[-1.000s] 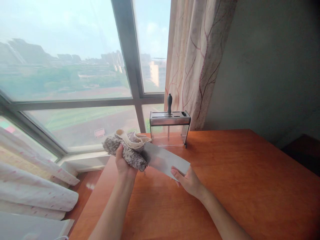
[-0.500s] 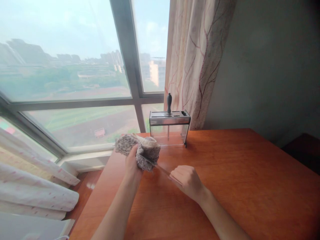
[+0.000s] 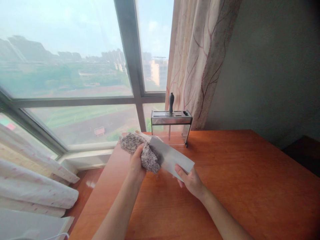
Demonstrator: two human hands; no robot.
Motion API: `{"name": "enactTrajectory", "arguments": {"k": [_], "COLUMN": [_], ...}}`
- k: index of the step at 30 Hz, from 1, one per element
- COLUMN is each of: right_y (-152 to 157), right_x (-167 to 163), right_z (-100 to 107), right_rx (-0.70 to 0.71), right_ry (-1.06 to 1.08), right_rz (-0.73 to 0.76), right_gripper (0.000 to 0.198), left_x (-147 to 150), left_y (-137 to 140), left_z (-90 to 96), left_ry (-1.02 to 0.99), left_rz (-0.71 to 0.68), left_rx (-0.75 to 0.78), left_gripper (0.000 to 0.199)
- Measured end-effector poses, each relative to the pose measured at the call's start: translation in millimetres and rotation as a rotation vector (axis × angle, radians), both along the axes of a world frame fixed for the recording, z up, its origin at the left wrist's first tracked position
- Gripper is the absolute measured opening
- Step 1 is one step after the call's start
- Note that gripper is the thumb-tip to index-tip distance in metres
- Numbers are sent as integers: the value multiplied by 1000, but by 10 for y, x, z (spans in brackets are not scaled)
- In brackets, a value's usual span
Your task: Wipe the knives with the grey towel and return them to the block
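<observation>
My left hand (image 3: 138, 161) is closed around a fluffy grey-brown cloth (image 3: 150, 158), its thumb lying across the bunched folds. A pale strip shows at the cloth's upper edge. In my right hand (image 3: 187, 178) is a cleaver with a broad, flat, grey rectangular blade (image 3: 172, 155). The thumb rests on the near face, close to the lower right end. A handle cannot be seen. The blade's upper left end meets the cloth. Both hands are above the wooden table.
Behind the hands, at the table's (image 3: 237, 173) far edge, stands a clear-sided knife block (image 3: 172, 119) with a slotted metal top. A dark-handled rod (image 3: 171, 103) stands upright in it. Windows and a patterned curtain (image 3: 200, 60) lie beyond.
The cleaver has turned from nearly edge-on to showing its broad face. My right hand has rolled with it, so the thumb now shows on top. My left hand still grips the cloth.
</observation>
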State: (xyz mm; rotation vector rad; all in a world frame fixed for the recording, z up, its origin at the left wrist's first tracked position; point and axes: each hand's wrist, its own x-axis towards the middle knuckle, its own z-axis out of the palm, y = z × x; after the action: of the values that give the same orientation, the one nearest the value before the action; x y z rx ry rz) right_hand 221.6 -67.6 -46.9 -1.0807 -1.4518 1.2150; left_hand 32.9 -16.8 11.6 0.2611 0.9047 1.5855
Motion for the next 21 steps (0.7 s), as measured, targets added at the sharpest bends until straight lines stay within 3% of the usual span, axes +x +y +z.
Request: {"name": "enactTrajectory", "arguments": {"k": [4,7,10,16,21], "right_y": [30,3,-29,-1,16], "right_x": [-12,-25,-27,3,-11], "right_z": [36,18,2,38,48], "right_rx": [-88,-16,181,708,848], "right_ry": [70,-3,-205,-643,-727], "right_rz": [6,11,42,5,-18], "right_gripper": [47,44,41,40,40], "left_x": [21,1,-24,-21,-49], "left_y": [-12,11,48,61,53], "left_z": [1,-37,-93,-103,-58], "left_ry": [-23,-16,10,14,75], "left_rz": [29,38,61,16,43], "left_rx": [3,3,17,-18,-26], "left_gripper": [22,18,12,6,11]}}
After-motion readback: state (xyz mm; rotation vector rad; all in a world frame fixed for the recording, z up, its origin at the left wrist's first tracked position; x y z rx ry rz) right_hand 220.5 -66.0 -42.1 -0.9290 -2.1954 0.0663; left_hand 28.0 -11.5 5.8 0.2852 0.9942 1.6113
